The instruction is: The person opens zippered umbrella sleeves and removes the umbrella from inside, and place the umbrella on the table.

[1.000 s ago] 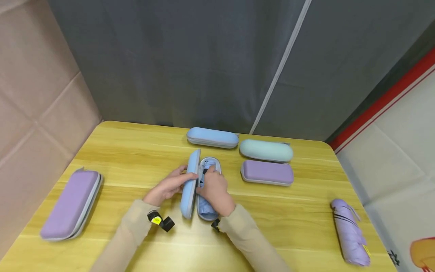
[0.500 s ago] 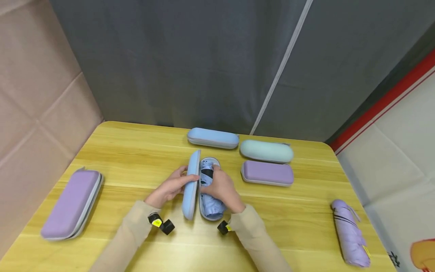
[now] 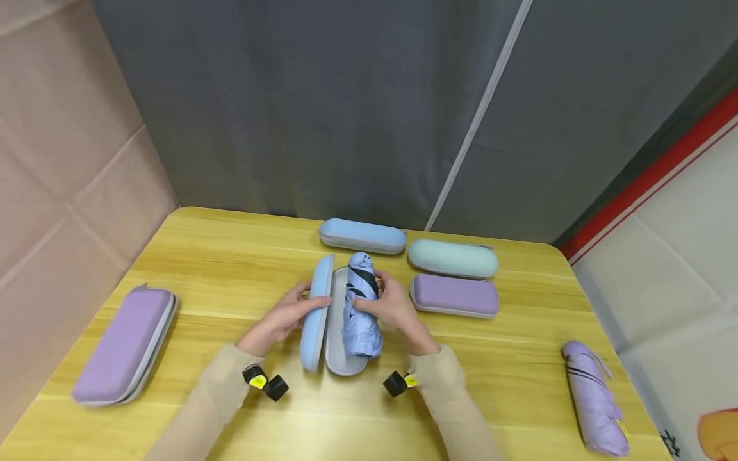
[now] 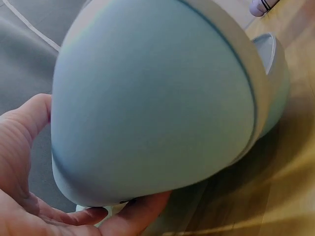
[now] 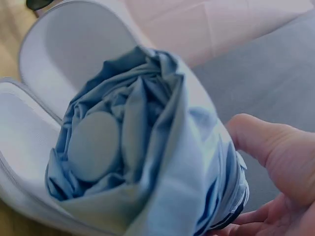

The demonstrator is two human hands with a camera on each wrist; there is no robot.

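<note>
My right hand (image 3: 398, 306) grips a folded blue umbrella (image 3: 361, 326) by its sides, thumb on the left and fingers on the right. The umbrella is held over the grey-lined bottom half of an open blue case (image 3: 340, 363). My left hand (image 3: 285, 315) holds the case's lid (image 3: 314, 320) upright, thumb at its edge and fingers behind it. In the left wrist view the lid's rounded outer shell (image 4: 152, 103) fills most of the picture. The right wrist view looks onto the umbrella's gathered end (image 5: 142, 137), with the pale case lining (image 5: 83, 39) behind it.
At the back lie a closed blue case (image 3: 363, 235), a mint green case (image 3: 452, 258) and a purple case (image 3: 455, 295). A larger purple case (image 3: 123, 346) lies at the left. A folded purple umbrella (image 3: 594, 397) rests near the table's right edge.
My right hand has lifted the blue umbrella out of the case's bottom half, up and slightly right. The case has shifted a little left, with my left hand still on its lid.
</note>
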